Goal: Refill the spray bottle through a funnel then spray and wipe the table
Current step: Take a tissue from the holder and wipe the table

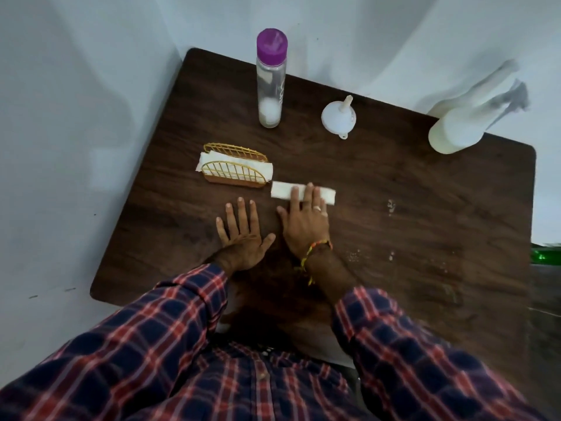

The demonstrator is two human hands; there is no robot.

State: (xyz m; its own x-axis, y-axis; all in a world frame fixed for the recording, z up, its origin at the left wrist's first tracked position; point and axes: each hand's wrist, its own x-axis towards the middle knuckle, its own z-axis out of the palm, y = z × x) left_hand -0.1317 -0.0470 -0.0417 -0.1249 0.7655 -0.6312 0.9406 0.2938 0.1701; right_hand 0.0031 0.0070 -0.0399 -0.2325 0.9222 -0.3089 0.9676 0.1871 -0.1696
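Both my hands lie flat on the dark wooden table (pixel 394 226), palms down, with the forearms coming from my body in checked sleeves pushed a little up from the wrists. My left hand (pixel 243 235) rests on the bare wood with the fingers straight and spread and the thumb out to the side; it holds nothing. My right hand (pixel 305 220) is just beside it, also open, and its straight fingers press on a folded white tissue (pixel 282 190) that lies on the table, so the tissue shows on both sides of my fingers. I do not grip the tissue, I only press it down. On this hand there is a ring, and a coloured thread band is around the wrist. Just beside the left end of the tissue stands a gold wire napkin holder (pixel 233 170) with more white napkins inside. The white spray bottle (pixel 455 132) stands at the far right corner of the table, well apart from my hands, and its head looks blurred. The white funnel (pixel 339 117) sits near the far edge with its spout pointing up. To its left stands a clear water bottle (pixel 269 83) with a purple cap, upright.
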